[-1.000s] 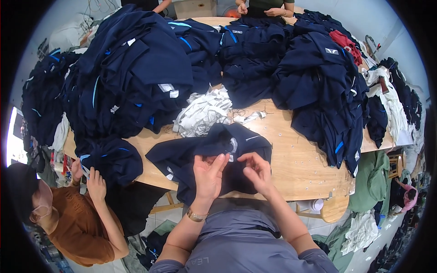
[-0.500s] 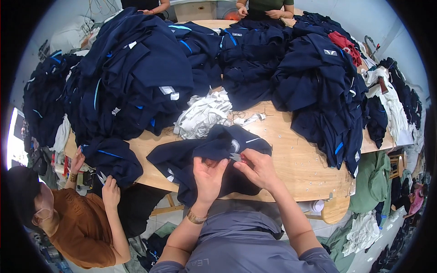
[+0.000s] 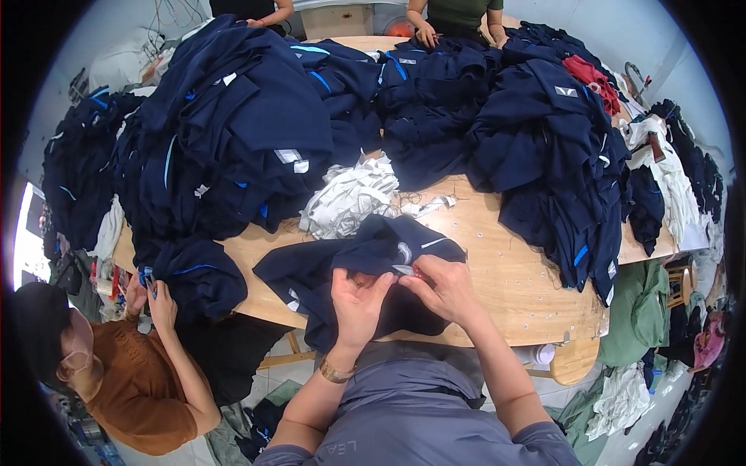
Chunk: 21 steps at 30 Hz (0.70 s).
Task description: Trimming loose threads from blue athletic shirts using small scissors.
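Note:
A dark navy garment (image 3: 318, 260) lies bunched on the table in front of me, with a pale curved emblem (image 3: 404, 252) and a thin light stripe on it. My left hand (image 3: 359, 301) is closed on a fold of the garment, thumb pointing right. In my right hand (image 3: 441, 286) is a small pair of thread snips (image 3: 403, 270); the pointed silver blades stick out to the left, close to my left thumb. Most of the snips' handle is hidden by my fingers. Both hands almost meet over the cloth, and what lies between the blades is too small to tell.
A white heap of scraps (image 3: 353, 194) sits beyond the garment. Large piles of navy garments (image 3: 233, 132) rise at the back left, and another pile (image 3: 544, 147) at the right. A co-worker in a brown shirt (image 3: 144, 380) handles navy cloth at my left. Two people stand across the wooden table (image 3: 513, 299).
The snips' blades, spread apart before, now look closer together beside my left thumb. My hands stay nearly in place. The co-worker's right hand has moved up toward their other hand.

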Each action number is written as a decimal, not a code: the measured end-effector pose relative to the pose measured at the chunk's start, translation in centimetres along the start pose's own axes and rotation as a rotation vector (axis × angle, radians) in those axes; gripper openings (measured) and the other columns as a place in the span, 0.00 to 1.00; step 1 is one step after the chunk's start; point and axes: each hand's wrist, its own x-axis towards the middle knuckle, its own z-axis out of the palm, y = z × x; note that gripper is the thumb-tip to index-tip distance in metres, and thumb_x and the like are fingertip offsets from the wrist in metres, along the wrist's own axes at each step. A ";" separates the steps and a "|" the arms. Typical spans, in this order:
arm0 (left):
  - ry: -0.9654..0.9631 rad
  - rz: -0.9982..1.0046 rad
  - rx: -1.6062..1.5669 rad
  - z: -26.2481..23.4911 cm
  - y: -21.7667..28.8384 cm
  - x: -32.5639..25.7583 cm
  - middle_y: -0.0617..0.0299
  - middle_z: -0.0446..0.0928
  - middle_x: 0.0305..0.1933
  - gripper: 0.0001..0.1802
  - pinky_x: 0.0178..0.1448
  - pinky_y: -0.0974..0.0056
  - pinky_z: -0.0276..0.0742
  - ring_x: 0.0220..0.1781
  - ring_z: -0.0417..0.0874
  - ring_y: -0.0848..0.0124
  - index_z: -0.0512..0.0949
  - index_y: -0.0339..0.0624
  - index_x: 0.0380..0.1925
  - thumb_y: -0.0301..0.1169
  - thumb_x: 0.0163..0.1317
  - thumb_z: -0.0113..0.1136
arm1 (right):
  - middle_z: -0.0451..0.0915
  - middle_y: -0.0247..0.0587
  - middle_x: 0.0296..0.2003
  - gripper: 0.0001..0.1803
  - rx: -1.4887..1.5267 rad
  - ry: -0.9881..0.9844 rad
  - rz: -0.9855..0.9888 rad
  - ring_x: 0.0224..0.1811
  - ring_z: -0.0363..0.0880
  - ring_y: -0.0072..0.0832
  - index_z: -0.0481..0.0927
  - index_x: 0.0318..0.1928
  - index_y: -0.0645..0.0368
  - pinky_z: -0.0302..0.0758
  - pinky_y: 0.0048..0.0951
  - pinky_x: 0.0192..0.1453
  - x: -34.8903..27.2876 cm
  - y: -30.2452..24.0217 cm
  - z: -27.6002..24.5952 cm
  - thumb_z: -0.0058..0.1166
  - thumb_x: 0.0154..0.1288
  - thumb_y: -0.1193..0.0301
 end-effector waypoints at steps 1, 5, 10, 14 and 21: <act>0.002 -0.013 -0.029 0.0 0.1 0.0 0.56 0.73 0.43 0.20 0.51 0.69 0.74 0.43 0.76 0.73 0.63 0.34 0.45 0.14 0.54 0.56 | 0.72 0.41 0.20 0.16 0.070 0.016 0.055 0.20 0.72 0.37 0.72 0.27 0.60 0.66 0.31 0.22 -0.1 0.2 0.1 0.57 0.57 0.59; 0.013 -0.117 -0.119 0.0 0.4 -0.1 0.57 0.74 0.42 0.17 0.50 0.67 0.76 0.41 0.77 0.73 0.63 0.37 0.43 0.16 0.56 0.56 | 0.70 0.40 0.20 0.13 0.399 0.139 0.220 0.20 0.69 0.32 0.69 0.31 0.61 0.65 0.27 0.26 -0.8 1.1 1.5 0.57 0.57 0.66; 0.108 -0.308 -0.323 -0.4 -0.3 -0.4 0.57 0.74 0.43 0.14 0.52 0.63 0.75 0.42 0.78 0.71 0.64 0.39 0.45 0.23 0.61 0.53 | 0.71 0.45 0.36 0.21 0.253 0.262 -0.127 0.33 0.70 0.34 0.64 0.35 0.60 0.67 0.27 0.35 -0.4 0.3 2.4 0.64 0.47 0.74; 0.105 -0.380 -0.371 -0.7 -0.3 -0.6 0.56 0.73 0.47 0.14 0.54 0.64 0.70 0.48 0.76 0.70 0.64 0.40 0.48 0.26 0.63 0.51 | 0.71 0.49 0.41 0.20 0.194 0.211 -0.245 0.41 0.74 0.34 0.60 0.35 0.59 0.71 0.24 0.34 0.2 0.9 3.7 0.57 0.47 0.84; 0.025 -0.378 0.004 -2.3 0.2 -0.5 0.55 0.79 0.39 0.14 0.46 0.71 0.69 0.41 0.79 0.74 0.66 0.37 0.46 0.29 0.63 0.52 | 0.67 0.29 0.27 0.13 0.988 0.147 0.402 0.27 0.63 0.12 0.59 0.33 0.55 0.60 0.14 0.30 0.8 1.6 3.0 0.50 0.60 0.81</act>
